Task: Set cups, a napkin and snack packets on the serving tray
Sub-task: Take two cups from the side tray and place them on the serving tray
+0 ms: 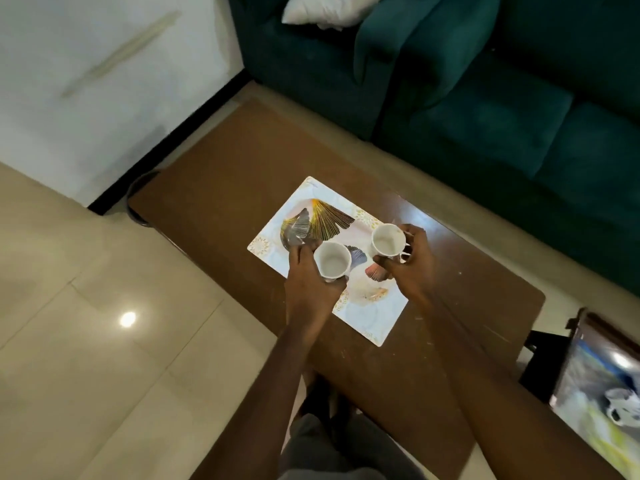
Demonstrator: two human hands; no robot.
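A rectangular white serving tray (304, 199) with a gold and grey leaf pattern lies flat on the brown coffee table (221, 188). My left hand (304, 282) grips one white cup (332, 260) from the side, over the tray's middle. My right hand (410, 261) holds a second white cup (387, 240) by its handle, over the tray's right edge. Both cups are upright and empty, with their mouths facing the camera. Whether they touch the tray I cannot tell. No napkin or snack packet is in view.
A dark green sofa (485, 109) with a white cushion (322, 10) runs along the far side of the table. A small dark bin (138, 195) stands at the table's left end. A framed picture (602, 386) leans at the lower right. Beige floor tiles lie to the left.
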